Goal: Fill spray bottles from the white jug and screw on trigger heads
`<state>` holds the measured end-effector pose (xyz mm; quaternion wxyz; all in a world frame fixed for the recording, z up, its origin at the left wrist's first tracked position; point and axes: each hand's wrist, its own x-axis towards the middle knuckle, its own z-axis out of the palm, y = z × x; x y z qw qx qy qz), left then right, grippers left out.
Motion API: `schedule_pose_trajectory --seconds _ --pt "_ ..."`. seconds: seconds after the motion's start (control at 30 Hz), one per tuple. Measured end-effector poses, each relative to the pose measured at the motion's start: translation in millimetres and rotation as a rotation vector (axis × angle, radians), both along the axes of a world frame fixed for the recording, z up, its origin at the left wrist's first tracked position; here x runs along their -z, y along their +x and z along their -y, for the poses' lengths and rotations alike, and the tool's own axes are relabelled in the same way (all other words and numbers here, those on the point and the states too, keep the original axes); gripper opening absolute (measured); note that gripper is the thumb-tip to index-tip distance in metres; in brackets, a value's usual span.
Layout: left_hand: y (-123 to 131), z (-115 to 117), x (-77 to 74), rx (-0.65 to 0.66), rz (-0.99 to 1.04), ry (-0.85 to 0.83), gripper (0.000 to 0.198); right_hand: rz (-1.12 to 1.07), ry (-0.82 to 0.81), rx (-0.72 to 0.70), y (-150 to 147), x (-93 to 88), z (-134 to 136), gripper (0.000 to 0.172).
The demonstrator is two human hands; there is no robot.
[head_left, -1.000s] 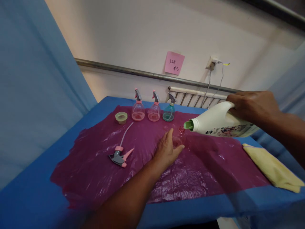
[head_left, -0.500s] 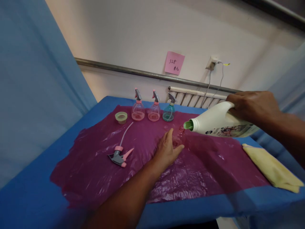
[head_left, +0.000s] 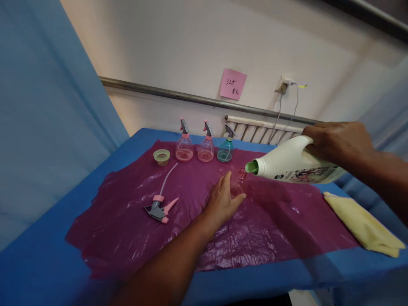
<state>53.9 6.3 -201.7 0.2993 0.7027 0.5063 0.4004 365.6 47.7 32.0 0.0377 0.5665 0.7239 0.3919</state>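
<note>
Crinkled purple plastic (head_left: 127, 221), blue surface (head_left: 41, 250), hanging curtain (head_left: 47, 106).
Left fingers (head_left: 227, 180) cup a clear bottle (head_left: 242, 182); right fingers (head_left: 311, 132) clutch a tilted cream jug (head_left: 287, 158).

Pink note (head_left: 233, 84) on wall (head_left: 159, 46): handwritten "32", remaining characters unclear. Label (head_left: 310, 174) on jug (head_left: 283, 155) I'm holding: too small to read.
</note>
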Motion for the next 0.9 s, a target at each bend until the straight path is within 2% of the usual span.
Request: schedule_pose_trajectory --seconds 0.43,0.67,0.9 --pt "-0.7 1.4 -3.5 0.004 -0.015 -0.015 0.091 0.011 0.005 0.014 -1.3 0.1 0.6 0.022" --pt "0.3 -0.2 -0.5 0.002 -0.012 -0.012 0.091 -0.003 0.022 -0.045 -0.3 -1.0 0.8 0.021" --pt "0.4 -1.1 1.2 0.004 -0.026 -0.002 0.092 0.002 0.002 0.018 3.0 2.5 -0.2 0.023"
